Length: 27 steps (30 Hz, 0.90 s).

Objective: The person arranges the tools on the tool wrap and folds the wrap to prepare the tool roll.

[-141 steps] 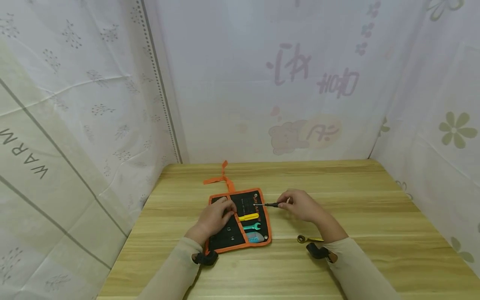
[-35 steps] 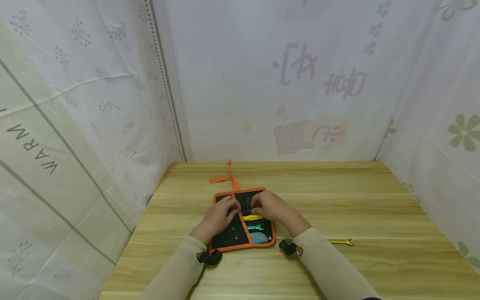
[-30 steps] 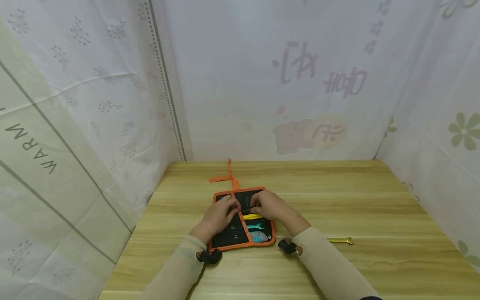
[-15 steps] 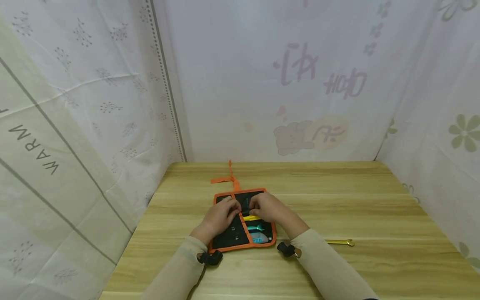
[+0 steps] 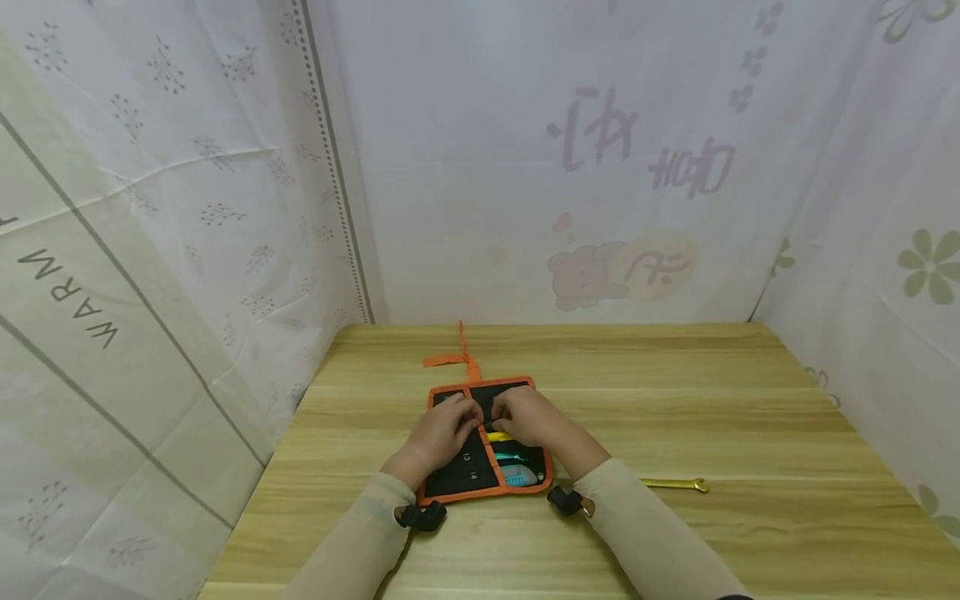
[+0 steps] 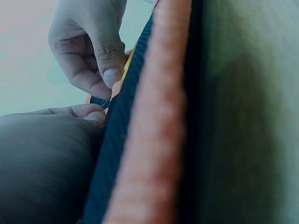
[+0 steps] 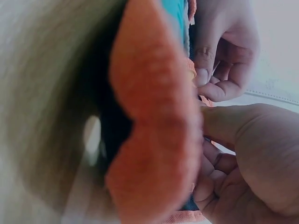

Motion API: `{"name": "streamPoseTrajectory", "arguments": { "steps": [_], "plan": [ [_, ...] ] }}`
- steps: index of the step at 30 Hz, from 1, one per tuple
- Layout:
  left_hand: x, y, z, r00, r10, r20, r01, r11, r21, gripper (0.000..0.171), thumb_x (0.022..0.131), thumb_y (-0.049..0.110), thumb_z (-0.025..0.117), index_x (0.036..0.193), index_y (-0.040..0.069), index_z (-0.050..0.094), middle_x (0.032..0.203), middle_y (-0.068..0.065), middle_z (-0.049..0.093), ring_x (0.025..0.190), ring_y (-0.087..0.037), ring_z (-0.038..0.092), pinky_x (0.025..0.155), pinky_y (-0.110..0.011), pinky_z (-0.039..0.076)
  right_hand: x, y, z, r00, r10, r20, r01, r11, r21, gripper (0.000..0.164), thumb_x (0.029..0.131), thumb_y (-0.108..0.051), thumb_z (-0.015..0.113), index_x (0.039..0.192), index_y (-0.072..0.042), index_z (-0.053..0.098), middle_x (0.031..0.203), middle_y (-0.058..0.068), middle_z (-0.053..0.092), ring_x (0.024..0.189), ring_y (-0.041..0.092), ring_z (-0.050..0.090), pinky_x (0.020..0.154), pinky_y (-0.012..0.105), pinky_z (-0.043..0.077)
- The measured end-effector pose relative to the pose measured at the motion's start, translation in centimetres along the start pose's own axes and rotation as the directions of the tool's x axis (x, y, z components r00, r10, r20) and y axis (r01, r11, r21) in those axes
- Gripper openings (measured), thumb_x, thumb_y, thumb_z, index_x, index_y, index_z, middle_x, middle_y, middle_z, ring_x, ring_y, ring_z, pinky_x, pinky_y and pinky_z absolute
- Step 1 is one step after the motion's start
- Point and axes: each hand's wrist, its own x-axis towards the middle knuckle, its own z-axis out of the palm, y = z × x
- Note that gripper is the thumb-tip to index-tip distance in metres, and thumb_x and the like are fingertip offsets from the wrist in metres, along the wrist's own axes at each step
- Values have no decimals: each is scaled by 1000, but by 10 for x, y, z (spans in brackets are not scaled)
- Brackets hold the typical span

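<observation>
We're seemingly filling the orange-trimmed black fabric pouch [image 5: 456, 478] nearer the wood-grained counter's [image 5: 637, 367] left edge, left hand [image 5: 435, 433] pinching it, right hand's [image 5: 527, 415] grip unclear, steady pushing apparently needed next.

A wood-grain table [image 5: 637, 383] is stretching out in front of a pale back sheet [image 5: 465, 167]. Low on that sheet, 1 bear print [image 5: 577, 279] is showing, with a pink heart [image 5: 562, 222] just above it; 3 small flower prints [image 5: 752, 61] are forming a slanting row higher up. A wrinkled left sheet [image 5: 172, 125] is hanging with sprig prints [image 5: 240, 65] and the word WARM [image 5: 67, 297]. A right sheet [image 5: 862, 142] is bearing a green flower [image 5: 930, 267].
</observation>
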Motion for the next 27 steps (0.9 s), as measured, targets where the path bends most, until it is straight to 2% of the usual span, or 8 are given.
{"name": "streamPoseTrajectory", "arguments": {
  "steps": [8, 18, 27],
  "plan": [
    [1, 0, -1, 1000, -6, 1, 6, 1000, -4, 5, 102, 19, 72, 104, 23, 68, 92, 12, 54, 71, -5, 51, 65, -27, 49, 0, -3, 0, 1000, 10, 2, -10, 1000, -7, 4, 99, -20, 76, 96, -17, 76, 80, -13, 64, 67, 2, 58, 64, 25, 51],
    [-1, 1, 0, 1000, -13, 13, 13, 1000, -12, 6, 102, 19, 71, 103, 23, 67, 92, 10, 55, 71, -5, 50, 63, -27, 48, -4, -4, 2, 1000, 26, 0, -26, 1000, -15, 8, 100, -19, 75, 105, -15, 79, 88, -8, 69, 73, 3, 60, 69, 27, 53],
    [0, 0, 1, 1000, -12, 9, 12, 1000, -16, 6, 102, 19, 71, 103, 23, 67, 93, 10, 55, 72, -5, 51, 65, -28, 48, -5, -5, 1, 1000, 26, -17, -26, 999, -21, 7, 99, -18, 76, 104, -14, 79, 88, -7, 70, 73, 4, 61, 69, 27, 54]
  ]
}}
